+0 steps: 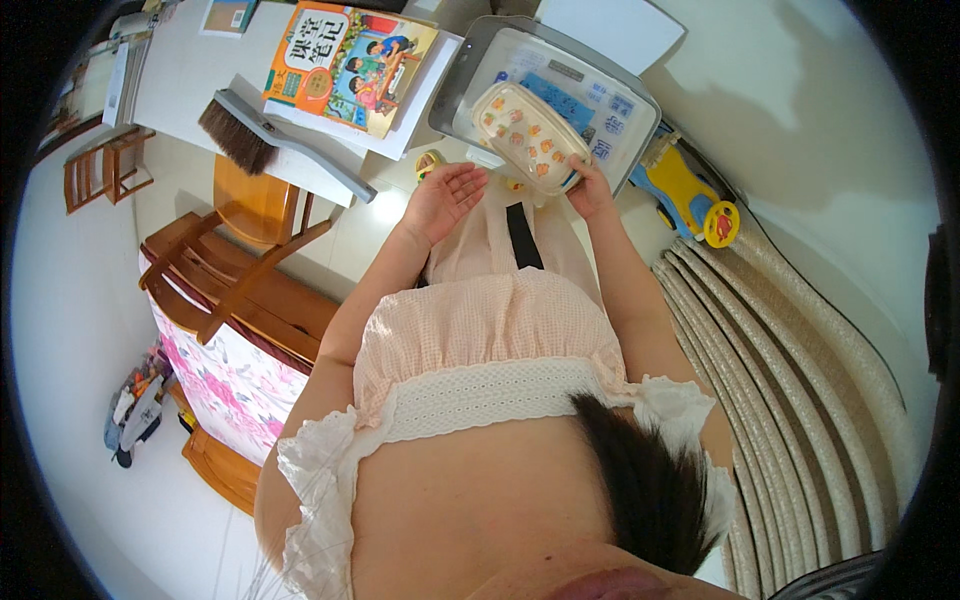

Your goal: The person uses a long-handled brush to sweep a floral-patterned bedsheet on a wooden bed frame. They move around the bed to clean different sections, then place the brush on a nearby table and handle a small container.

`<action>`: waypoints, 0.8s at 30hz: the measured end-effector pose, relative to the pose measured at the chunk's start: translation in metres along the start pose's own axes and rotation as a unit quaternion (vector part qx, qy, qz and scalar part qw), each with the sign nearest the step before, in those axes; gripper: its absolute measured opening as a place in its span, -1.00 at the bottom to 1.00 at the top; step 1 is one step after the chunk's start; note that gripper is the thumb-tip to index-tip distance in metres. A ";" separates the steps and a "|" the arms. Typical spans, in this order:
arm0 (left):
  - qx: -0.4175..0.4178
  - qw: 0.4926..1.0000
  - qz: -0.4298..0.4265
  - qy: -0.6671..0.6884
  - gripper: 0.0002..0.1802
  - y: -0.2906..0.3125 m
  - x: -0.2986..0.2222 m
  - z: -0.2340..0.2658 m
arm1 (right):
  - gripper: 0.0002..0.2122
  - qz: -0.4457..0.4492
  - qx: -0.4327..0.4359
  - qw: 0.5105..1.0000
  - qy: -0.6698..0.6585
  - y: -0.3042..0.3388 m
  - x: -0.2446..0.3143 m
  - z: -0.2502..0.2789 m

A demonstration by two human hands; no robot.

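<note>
My right hand (pixel 590 190) grips the near right corner of a cream plastic box (pixel 520 130) with rounded corners and small orange pictures on it. The box is tilted over a grey storage bin (pixel 470 70), which has a clear or whitish top with a blue sheet (pixel 562 100) showing beneath. To the left of the box, my left hand (pixel 447 203) is held palm up, fingers stretched out, holding nothing. A brush (pixel 240 135) with dark bristles and a long grey handle lies on the white table, left of my left hand.
An orange-covered book (pixel 345 65) lies on white paper on the table (pixel 180 80). Wooden chairs (pixel 255 200) stand at the left, by a flower-patterned cloth (pixel 215 370). On the right are a blue and yellow ride-on toy (pixel 680 180) and a folded beige mat (pixel 770 370).
</note>
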State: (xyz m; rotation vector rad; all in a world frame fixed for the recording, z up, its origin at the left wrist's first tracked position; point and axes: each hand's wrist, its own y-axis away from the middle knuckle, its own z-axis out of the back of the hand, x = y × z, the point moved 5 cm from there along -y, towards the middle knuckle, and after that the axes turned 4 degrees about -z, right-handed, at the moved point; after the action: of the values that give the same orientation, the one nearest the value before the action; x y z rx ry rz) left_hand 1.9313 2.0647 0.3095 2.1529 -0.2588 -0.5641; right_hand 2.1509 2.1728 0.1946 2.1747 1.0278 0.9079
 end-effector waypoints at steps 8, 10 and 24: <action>-0.041 0.999 -0.032 0.015 -0.68 -0.012 -0.001 0.039 | -0.40 0.001 -0.073 0.996 0.049 -0.040 0.021 0.028; -0.065 0.998 -0.023 0.005 -0.70 -0.007 -0.001 0.045 | -0.36 0.000 -0.170 0.973 0.159 -0.034 0.036 0.024; -0.188 0.965 -0.113 0.145 -0.77 0.073 0.015 0.112 | -0.76 0.362 -0.235 0.587 0.685 0.002 0.071 -0.069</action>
State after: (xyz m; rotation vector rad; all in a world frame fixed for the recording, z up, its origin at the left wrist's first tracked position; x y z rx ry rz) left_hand 1.8920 1.9361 0.3050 1.8698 0.2428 -0.3802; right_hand 2.1324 2.2432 0.2619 1.0158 0.1417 3.0329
